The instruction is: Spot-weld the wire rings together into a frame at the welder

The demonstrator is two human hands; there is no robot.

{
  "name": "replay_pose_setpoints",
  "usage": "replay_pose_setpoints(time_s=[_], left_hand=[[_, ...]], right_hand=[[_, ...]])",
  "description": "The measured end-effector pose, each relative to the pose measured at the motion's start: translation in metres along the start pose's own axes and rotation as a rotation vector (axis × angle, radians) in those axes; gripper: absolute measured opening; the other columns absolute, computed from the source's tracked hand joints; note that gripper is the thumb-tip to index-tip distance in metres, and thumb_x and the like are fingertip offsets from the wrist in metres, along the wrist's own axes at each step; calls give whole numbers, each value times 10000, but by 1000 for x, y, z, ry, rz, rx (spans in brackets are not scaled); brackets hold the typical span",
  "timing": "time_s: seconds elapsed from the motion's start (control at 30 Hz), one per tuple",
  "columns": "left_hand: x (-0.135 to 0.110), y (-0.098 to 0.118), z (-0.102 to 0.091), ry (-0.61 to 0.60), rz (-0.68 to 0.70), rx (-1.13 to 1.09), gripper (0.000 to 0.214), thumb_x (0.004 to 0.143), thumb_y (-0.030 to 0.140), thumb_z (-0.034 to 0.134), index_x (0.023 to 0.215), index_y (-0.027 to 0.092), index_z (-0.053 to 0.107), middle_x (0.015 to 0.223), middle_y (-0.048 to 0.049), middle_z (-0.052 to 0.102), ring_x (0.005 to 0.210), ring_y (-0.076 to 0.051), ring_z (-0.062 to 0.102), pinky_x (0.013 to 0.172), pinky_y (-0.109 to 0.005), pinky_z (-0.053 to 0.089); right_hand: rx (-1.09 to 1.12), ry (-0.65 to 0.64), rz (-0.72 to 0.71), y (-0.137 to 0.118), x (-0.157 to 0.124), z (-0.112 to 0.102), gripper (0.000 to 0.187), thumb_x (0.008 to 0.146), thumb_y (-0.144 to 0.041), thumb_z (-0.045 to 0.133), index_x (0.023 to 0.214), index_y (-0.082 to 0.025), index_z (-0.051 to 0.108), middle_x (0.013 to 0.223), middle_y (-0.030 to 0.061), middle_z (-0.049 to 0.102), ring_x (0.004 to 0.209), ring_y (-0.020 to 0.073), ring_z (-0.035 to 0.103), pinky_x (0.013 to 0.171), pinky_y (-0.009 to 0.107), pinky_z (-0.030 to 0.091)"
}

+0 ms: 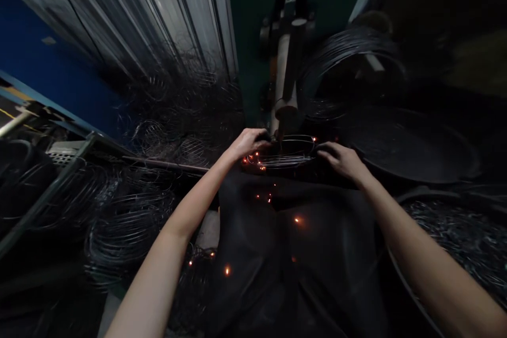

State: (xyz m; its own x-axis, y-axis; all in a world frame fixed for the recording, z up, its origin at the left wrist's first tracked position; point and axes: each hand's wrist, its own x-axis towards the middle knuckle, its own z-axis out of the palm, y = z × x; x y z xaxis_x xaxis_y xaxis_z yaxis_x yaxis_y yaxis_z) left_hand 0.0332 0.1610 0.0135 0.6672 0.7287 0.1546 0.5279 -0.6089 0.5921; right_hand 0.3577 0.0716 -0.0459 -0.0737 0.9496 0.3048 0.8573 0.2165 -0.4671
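Note:
A round wire grille (285,152) lies under the upright welding head (285,79) in the middle of the view. My left hand (249,142) grips the grille's left rim and my right hand (341,159) grips its right rim. Orange sparks scatter around the left rim and fall down over the dark apron (285,253) on my lap. The lighting is dim and the grille's fine wires are hard to make out.
Piles of wire rings and grilles (130,216) fill the left side, with more heaped behind (182,111). A wide dark pan (412,142) sits to the right, and a bin of small metal pieces (459,237) at lower right. Corrugated panels (158,16) rise behind.

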Motion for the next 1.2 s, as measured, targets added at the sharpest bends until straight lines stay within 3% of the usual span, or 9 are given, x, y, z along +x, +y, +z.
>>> replay_pose_setpoints(time_s=[0.1, 0.2, 0.3, 0.37, 0.47, 0.7, 0.97, 1.2], left_hand=[[-15, 7, -8, 31, -83, 31, 174, 898, 214, 672, 1055, 150, 711, 1051, -68, 740, 987, -178, 686, 918, -289, 509], [-29, 32, -14, 103, -122, 105, 297, 880, 269, 717, 1153, 156, 681, 1146, -102, 706, 1070, -208, 669, 956, -308, 507], [-24, 57, -12, 62, -91, 155, 331, 877, 313, 730, 1154, 140, 675, 1160, -122, 700, 1087, -233, 661, 949, -311, 504], [-12, 61, -5, 3, -107, 191, 307, 870, 267, 736, 1133, 116, 686, 1128, -134, 716, 1070, -245, 669, 920, -307, 506], [3, 53, 5, -49, -106, 207, 262, 878, 217, 724, 1112, 101, 711, 1085, -136, 742, 1034, -246, 689, 884, -296, 508], [-1, 45, 5, -27, -94, 134, 176, 892, 202, 700, 1036, 106, 734, 1056, -122, 761, 993, -236, 705, 844, -298, 508], [6, 40, 3, -1, -104, 99, 177, 884, 177, 691, 1041, 113, 741, 1051, -112, 769, 997, -227, 712, 871, -305, 523], [7, 19, 13, -12, -88, 41, 187, 879, 249, 718, 1026, 135, 737, 1045, -85, 771, 998, -215, 698, 881, -295, 507]], right_hand=[[59, -22, -31, -18, -2, 2, 335, 967, -448, 447, 1021, -247, 710, 987, 90, 733, 880, 253, 689, 786, 381, 536], [-42, 19, -80, -48, -3, 1, 365, 984, -437, 423, 1029, -238, 726, 938, 106, 725, 791, 245, 679, 692, 349, 500], [-130, 40, -79, -67, -2, 2, 392, 985, -458, 438, 1063, -208, 729, 922, 121, 721, 751, 241, 664, 610, 321, 441], [-174, 53, -51, -73, -1, 5, 443, 987, -478, 447, 1197, -181, 701, 903, 127, 721, 746, 251, 656, 569, 318, 394], [-216, 74, -56, -76, 2, 11, 507, 999, -480, 436, 1351, -176, 637, 953, 124, 730, 786, 262, 656, 557, 319, 364], [-227, 66, -121, -81, 13, 7, 500, 1009, -542, 382, 1196, -248, 742, 897, 93, 713, 745, 221, 625, 558, 304, 346], [-228, 0, -107, -75, 29, 6, 452, 995, -519, 438, 1207, -256, 738, 954, 85, 729, 736, 223, 634, 568, 314, 358], [-142, 32, -65, -86, 21, 3, 400, 981, -498, 471, 1186, -256, 714, 924, 88, 731, 779, 264, 659, 610, 353, 433]])
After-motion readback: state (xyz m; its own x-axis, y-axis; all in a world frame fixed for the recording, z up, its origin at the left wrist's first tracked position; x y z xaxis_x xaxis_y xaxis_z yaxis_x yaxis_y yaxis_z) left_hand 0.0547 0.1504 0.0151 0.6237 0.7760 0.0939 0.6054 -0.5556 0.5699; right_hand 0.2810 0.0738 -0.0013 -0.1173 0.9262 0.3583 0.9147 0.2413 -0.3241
